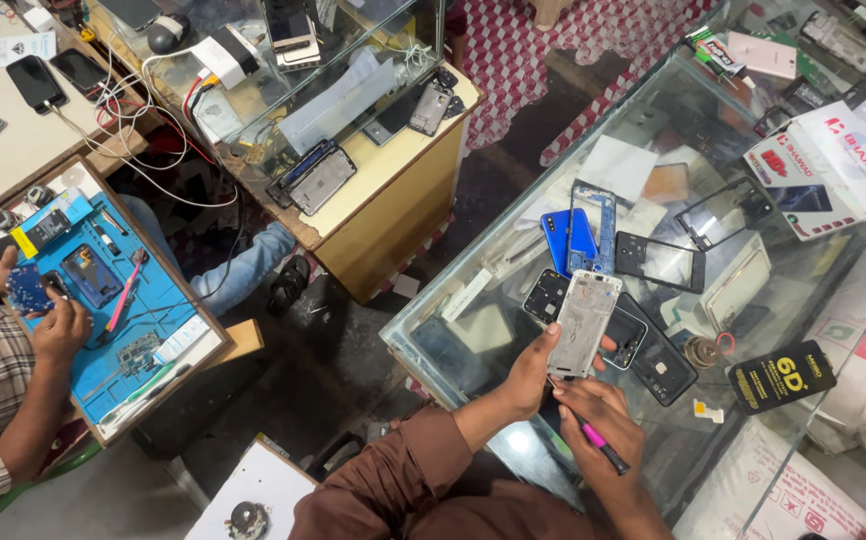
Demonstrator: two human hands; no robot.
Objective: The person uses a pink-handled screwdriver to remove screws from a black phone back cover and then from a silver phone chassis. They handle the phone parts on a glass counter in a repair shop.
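At the far left a co-worker's hand (58, 325) holds a small part over a blue mat (168, 290). Over the glass counter's (433, 330) near edge, the left hand (533, 375) grips a silver phone frame (585, 322), tilted upright, apparently to face the tool. Just below, the right hand (603, 415) is closed around a pink-and-black screwdriver (601, 447), tip at the frame's lower end. Black phone backs (653, 360) lie beside it.

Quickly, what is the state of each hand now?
Left hand: closed on the silver phone frame.
Right hand: closed on the pink-and-black tool.
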